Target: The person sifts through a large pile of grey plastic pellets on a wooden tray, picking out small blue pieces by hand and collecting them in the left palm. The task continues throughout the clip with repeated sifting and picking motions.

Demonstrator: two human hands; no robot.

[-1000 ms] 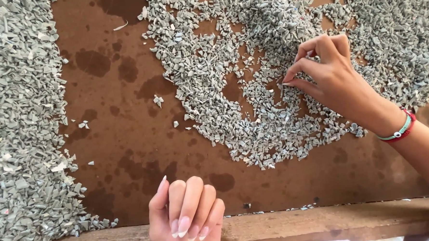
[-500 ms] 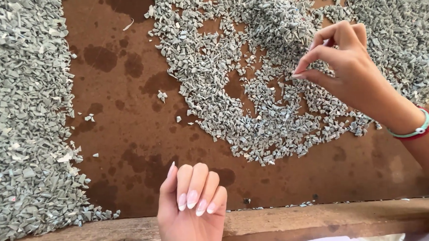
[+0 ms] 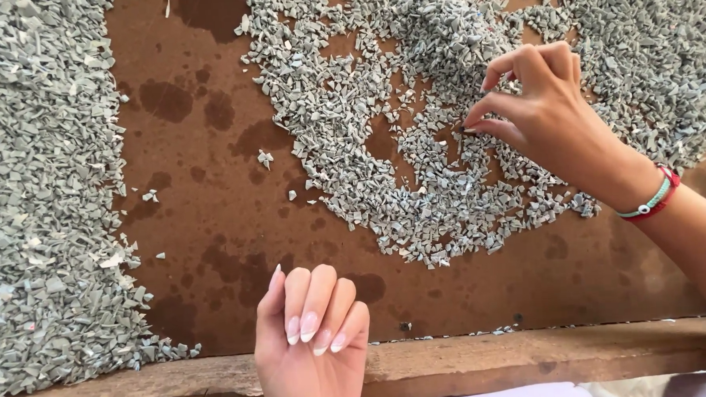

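The right hand (image 3: 552, 122) hovers over the big spread of small grey-green plastic chips (image 3: 413, 124) on the stained brown board counter (image 3: 211, 228), thumb and forefinger pinched nearly shut at their tips (image 3: 470, 127) — something small and dark seems to sit between them, though it is too tiny to say whether it is a chip or a speck of something else. Compared with a second ago the hand has lifted slightly off the chips and drawn a little toward the bare patch in the middle of the spread, so the pinch now reads as a pick-up rather than a stir. A turquoise and red bracelet (image 3: 651, 201) circles that wrist. The left hand (image 3: 312, 343) has risen a bit at the near edge, palm up and fingers curled loosely inward over the palm; whether it holds anything cannot be told. It rests above the rough wooden rim (image 3: 534, 357) of the counter. To the left lies a second, denser heap of the same chips (image 3: 35, 196), well apart from the first — with a few strays between.
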